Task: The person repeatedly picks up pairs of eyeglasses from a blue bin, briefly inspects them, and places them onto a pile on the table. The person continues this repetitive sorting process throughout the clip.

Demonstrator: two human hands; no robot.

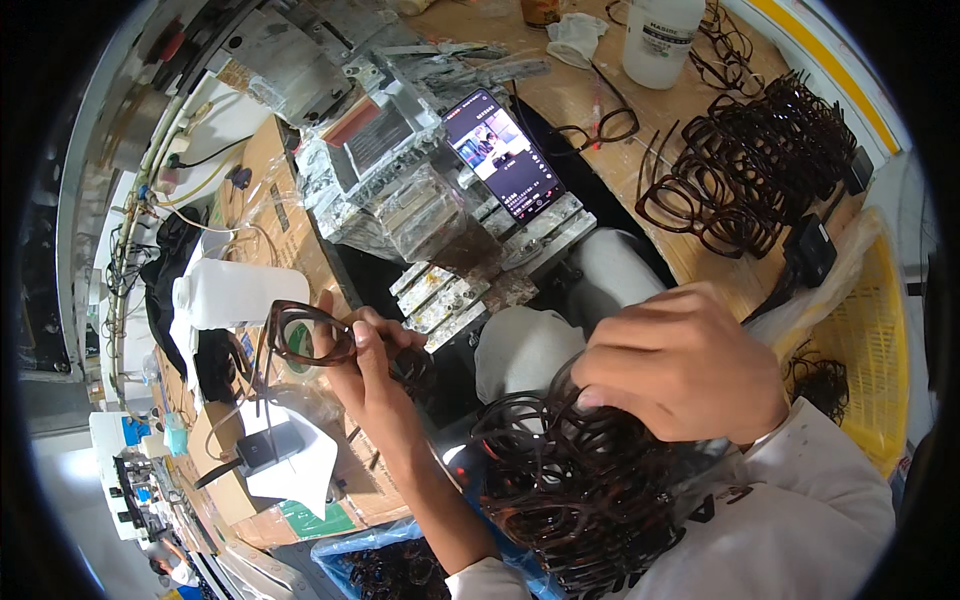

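Note:
My left hand (372,372) pinches a dark brown eyeglass frame (283,352) by one end, thumb on top. The frame's rims face up and its temples hang down to the left. Behind the wrist there is more dark plastic, too shaded to make out. A large heap of similar brown eyeglass frames (580,500) rests on my lap. At its upper edge my right hand (685,365) is closed, fingers curled over, on a frame from the heap; the fingertips are partly hidden.
Ahead stands a metal machine (400,170) with a lit smartphone (505,155) on it. More frames (750,165) are piled at the right. White bottles (245,293) stand left and far right. A yellow basket (875,350) is at the right; a blue-lined container (335,550) holds dark pieces below.

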